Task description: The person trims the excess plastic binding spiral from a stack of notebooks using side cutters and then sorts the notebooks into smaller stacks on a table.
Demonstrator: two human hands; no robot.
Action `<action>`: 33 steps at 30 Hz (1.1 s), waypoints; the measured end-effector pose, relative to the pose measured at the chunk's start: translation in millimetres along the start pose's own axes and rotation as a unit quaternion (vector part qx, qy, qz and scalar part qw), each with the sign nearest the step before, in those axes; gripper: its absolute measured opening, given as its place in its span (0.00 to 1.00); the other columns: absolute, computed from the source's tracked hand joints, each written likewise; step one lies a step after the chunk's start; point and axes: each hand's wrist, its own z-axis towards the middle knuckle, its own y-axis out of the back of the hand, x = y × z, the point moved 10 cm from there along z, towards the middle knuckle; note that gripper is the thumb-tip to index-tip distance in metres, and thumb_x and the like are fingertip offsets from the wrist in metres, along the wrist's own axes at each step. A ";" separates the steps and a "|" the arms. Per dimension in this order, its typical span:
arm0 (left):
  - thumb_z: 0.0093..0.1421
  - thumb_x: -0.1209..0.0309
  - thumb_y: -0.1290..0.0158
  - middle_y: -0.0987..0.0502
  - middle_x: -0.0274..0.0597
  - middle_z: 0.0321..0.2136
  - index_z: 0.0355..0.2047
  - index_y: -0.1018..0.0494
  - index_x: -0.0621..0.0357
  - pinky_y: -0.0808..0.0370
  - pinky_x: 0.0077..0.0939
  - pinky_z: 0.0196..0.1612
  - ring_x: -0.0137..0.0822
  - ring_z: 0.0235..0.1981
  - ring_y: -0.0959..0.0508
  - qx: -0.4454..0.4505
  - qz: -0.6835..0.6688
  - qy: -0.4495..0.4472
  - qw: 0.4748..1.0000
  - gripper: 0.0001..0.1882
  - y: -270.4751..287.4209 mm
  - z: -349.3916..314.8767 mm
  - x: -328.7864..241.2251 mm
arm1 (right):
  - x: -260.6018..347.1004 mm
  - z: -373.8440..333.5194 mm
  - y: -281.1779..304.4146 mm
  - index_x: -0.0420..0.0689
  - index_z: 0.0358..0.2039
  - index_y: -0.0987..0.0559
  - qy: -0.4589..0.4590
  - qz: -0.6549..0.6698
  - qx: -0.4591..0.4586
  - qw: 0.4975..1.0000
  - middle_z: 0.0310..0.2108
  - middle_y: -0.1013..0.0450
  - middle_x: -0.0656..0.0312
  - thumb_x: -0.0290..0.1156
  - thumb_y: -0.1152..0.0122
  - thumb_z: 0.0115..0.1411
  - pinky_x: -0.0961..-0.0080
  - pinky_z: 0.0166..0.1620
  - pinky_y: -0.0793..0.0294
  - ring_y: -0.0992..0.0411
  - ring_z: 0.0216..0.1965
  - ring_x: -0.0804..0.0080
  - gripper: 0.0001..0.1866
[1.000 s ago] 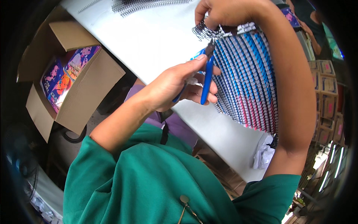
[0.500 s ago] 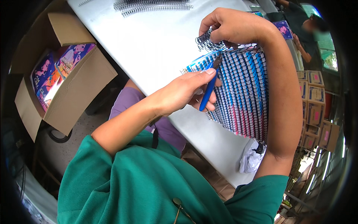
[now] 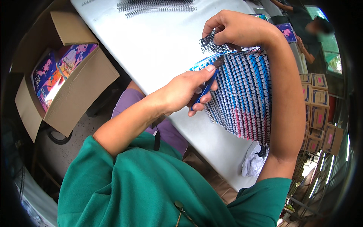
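Observation:
My left hand [image 3: 183,89] is closed around blue-handled wire cutters [image 3: 203,92]. Their dark jaws lie against the top edge of a stack of spiral-bound notebooks [image 3: 242,92], whose bound edges show row upon row of coils in blue, white and pink. Above the far edge of the stack, my right hand [image 3: 240,28] pinches a bunch of black wire coil ends [image 3: 212,42] between thumb and fingers. My right forearm covers the right side of the stack. What exactly sits between the cutter jaws is too small to tell.
Loose black wire spirals [image 3: 155,6] lie at the table's far edge. An open cardboard box [image 3: 81,85] with colourful printed books stands to the left. Crumpled white plastic [image 3: 254,160] lies by my right elbow. Stacked cartons [image 3: 319,109] and another person [image 3: 308,36] are at the right.
My left fingers have closed further round the cutters, bringing the handles together and shifting them slightly left. My right hand keeps its pinch on the coil ends, almost unmoved.

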 end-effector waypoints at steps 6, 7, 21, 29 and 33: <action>0.64 0.44 0.70 0.25 0.43 0.28 0.42 0.33 0.62 0.26 0.22 0.31 0.34 0.28 0.22 0.022 -0.012 0.000 1.000 0.32 -9.6 -7.6 1.7 | -1.9 0.1 2.5 0.34 0.39 0.23 -0.001 -0.011 -0.015 1.000 0.19 0.28 0.58 0.25 0.47 0.45 0.83 0.19 0.36 0.33 0.16 0.79 0.18; 0.64 0.44 0.71 0.23 0.47 0.33 0.45 0.33 0.63 0.26 0.23 0.36 0.36 0.35 0.21 0.037 -0.014 0.003 0.999 0.33 -9.7 -6.0 2.4 | -0.8 -0.1 2.1 0.34 0.39 0.23 -0.008 -0.002 -0.005 1.000 0.19 0.28 0.58 0.25 0.47 0.45 0.83 0.19 0.36 0.33 0.16 0.79 0.18; 0.64 0.45 0.68 0.26 0.42 0.26 0.45 0.34 0.64 0.26 0.22 0.28 0.35 0.28 0.22 0.000 -0.017 0.001 1.000 0.32 -6.1 -1.7 -7.5 | 2.9 -2.9 4.6 0.33 0.39 0.23 0.008 -0.010 -0.015 1.000 0.21 0.27 0.57 0.25 0.46 0.46 0.81 0.21 0.34 0.32 0.17 0.78 0.18; 0.64 0.45 0.69 0.25 0.45 0.28 0.47 0.34 0.65 0.24 0.20 0.29 0.36 0.31 0.21 0.047 0.008 -0.031 0.998 0.33 -11.3 -9.4 -6.2 | 3.8 -10.8 14.8 0.37 0.39 0.22 0.008 -0.028 -0.044 0.999 0.27 0.25 0.55 0.25 0.47 0.46 0.80 0.31 0.30 0.28 0.26 0.73 0.18; 0.64 0.44 0.71 0.23 0.50 0.34 0.49 0.35 0.67 0.23 0.22 0.33 0.39 0.36 0.21 0.047 -0.018 -0.025 0.998 0.35 -19.6 -7.6 -9.8 | 5.1 -18.4 18.4 0.37 0.39 0.22 -0.019 -0.051 -0.046 0.997 0.29 0.25 0.54 0.26 0.47 0.46 0.78 0.31 0.29 0.28 0.26 0.71 0.18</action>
